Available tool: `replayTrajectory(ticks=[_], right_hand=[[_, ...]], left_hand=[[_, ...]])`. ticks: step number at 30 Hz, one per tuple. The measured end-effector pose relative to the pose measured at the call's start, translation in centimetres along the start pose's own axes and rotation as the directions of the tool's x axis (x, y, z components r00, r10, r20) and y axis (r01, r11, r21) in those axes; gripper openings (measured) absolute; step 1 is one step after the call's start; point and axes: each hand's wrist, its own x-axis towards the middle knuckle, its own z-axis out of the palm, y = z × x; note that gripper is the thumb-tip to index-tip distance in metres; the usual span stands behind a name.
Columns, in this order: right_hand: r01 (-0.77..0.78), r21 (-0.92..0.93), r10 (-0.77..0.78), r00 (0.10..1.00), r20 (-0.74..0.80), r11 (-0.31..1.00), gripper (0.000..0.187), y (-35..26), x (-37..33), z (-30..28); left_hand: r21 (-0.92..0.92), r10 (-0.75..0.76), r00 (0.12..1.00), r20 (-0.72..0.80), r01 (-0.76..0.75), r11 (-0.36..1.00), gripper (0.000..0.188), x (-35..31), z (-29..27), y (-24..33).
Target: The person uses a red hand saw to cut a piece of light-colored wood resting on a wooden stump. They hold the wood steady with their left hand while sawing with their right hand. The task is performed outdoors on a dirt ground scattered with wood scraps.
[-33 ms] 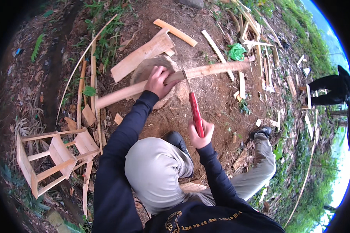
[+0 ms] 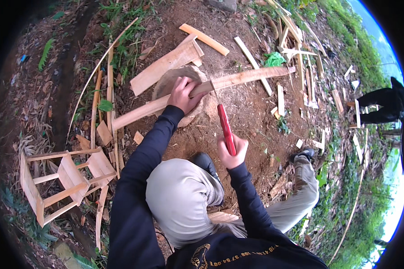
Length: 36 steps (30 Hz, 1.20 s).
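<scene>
a stump [image 2: 167, 86] carries a long board [image 2: 249, 78]; loose planks [image 2: 204, 39] lie on dirt [image 2: 256, 130].

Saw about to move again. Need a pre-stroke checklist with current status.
1. Plank held: ok, left hand grips it over the stump.
2. Saw handle gripped: ok, right hand is closed round it.
3. Bare fingers well clear of blade: not ok, the left hand is just beside the cutting line.
4. Depth of cut: cannot tell, the blade meets the plank but its depth is hidden.
5. Right end of plank supported: cannot tell, it juts past the stump, contact below unclear.
6. Other person clear: ok, apart from the plank at the far right.
</scene>
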Motion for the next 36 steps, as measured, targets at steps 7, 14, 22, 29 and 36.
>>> replayTrajectory(ticks=[7, 14, 22, 29, 36], right_hand=[[0.109, -0.014, -0.106, 0.985, 0.139, 0.994, 0.012, 1.5, -0.5, 0.2], [0.111, -0.061, -0.106, 0.992, 0.073, 0.992, 0.015, -0.8, 1.7, -1.3], [-0.061, -0.061, 0.071, 0.981, 0.179, 0.996, 0.022, -13.3, 4.3, -2.6], [-0.063, 0.127, 0.019, 0.947, 0.319, 0.99, 0.026, -27.0, 5.5, -0.1], [0.526, 0.097, -0.532, 0.809, 0.248, 0.845, 0.01, -25.0, 3.0, 0.9]], left_hand=[[-0.002, -0.035, 0.998, -0.045, 0.035, 0.999, 0.039, -1.7, 0.5, -1.3], [0.056, -0.082, 0.996, -0.033, 0.084, 0.995, 0.05, -1.1, -0.3, -1.0], [-0.068, -0.314, 0.949, 0.025, 0.315, 0.947, 0.047, -0.4, -6.2, 1.4], [0.238, -0.197, 0.964, -0.181, 0.238, 0.942, 0.042, 4.5, -16.2, 0.3], [0.41, -0.051, 0.966, -0.252, 0.154, 0.899, 0.038, 2.1, -30.4, 5.3]])
